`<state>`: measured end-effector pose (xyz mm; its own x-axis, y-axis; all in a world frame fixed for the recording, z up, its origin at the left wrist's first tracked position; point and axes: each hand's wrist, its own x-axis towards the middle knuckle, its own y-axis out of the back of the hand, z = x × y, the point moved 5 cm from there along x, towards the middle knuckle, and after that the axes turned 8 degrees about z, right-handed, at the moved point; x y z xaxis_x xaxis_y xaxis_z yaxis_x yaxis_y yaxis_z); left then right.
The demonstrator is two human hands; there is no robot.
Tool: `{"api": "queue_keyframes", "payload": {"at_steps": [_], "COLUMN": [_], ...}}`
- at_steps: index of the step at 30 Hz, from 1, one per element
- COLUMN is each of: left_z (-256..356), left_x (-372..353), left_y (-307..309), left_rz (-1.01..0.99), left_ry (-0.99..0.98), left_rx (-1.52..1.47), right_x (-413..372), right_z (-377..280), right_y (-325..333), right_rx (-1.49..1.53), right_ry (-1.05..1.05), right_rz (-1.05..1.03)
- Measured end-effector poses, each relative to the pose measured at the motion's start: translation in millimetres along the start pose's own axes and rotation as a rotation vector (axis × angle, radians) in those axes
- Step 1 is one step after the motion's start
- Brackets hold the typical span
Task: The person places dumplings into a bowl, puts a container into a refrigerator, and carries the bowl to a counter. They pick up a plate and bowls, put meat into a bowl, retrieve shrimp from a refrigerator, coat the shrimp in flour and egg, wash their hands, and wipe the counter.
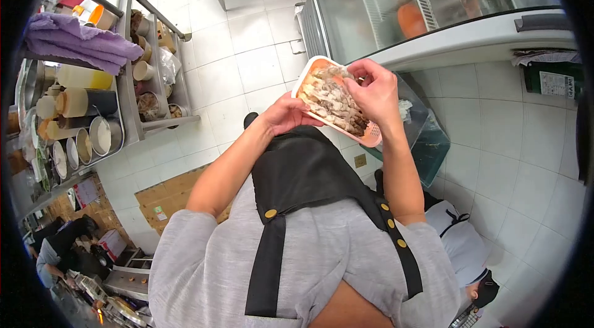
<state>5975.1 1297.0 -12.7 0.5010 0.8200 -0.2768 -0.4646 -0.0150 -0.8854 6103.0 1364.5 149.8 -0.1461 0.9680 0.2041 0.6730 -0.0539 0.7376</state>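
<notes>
A shallow plastic basket (301,76), white outside and pinkish orange inside, is held in front of my apron. In it lie rows of pale grey and brownish pieces (336,100) that look like raw shrimp or similar seafood. My left hand (289,116) grips the basket's near left side, thumb over the rim and fingers underneath. Over the right part of the basket, my right hand (375,91) is closed, thumb and fingertips pinching at a pale grey piece. Its fingers partly hide what they hold.
A glass-doored fridge (402,12) stands ahead on the right, with a greenish translucent bin (431,151) below it. On the left is a metal shelf rack (130,90) with containers and a purple towel (80,40). Other people (461,238) are at lower right and lower left. Cardboard (167,195) covers some floor.
</notes>
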Motion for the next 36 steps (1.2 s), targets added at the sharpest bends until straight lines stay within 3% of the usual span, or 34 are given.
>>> {"api": "queue_keyframes", "payload": {"at_steps": [4,8,10,14,20,29,36], "left_z": [1,3,7,8,24,32,27], "left_x": [0,-3,-7,-5,-13,-16,-21], "left_y": [0,-1,-6,-6,-21,-22,-30], "left_rz": [-0.02,-0.037,-0.029,-0.036,-0.068,-0.111,-0.095], "left_ry": [0.0,-0.008,-0.015,-0.024,-0.094,-0.182,-0.181], "left_rx": [0.0,-0.031,-0.033,-0.002,0.142,0.128,0.09], "right_x": [7,-3,-19,-44,-43,-41,-41], "right_z": [-20,5,24,27,27,4,18], "right_y": [7,18,17,-6,-24,-20,-20], "right_rx": [0.051,-0.008,-0.427,-0.159,-0.248,-0.248,-0.199], "right_ry": [0.03,0.002,0.22,0.235,0.198,0.481,0.384], "right_rz": [-0.007,-0.049,0.006,-0.13,-0.142,0.004,-0.07]}}
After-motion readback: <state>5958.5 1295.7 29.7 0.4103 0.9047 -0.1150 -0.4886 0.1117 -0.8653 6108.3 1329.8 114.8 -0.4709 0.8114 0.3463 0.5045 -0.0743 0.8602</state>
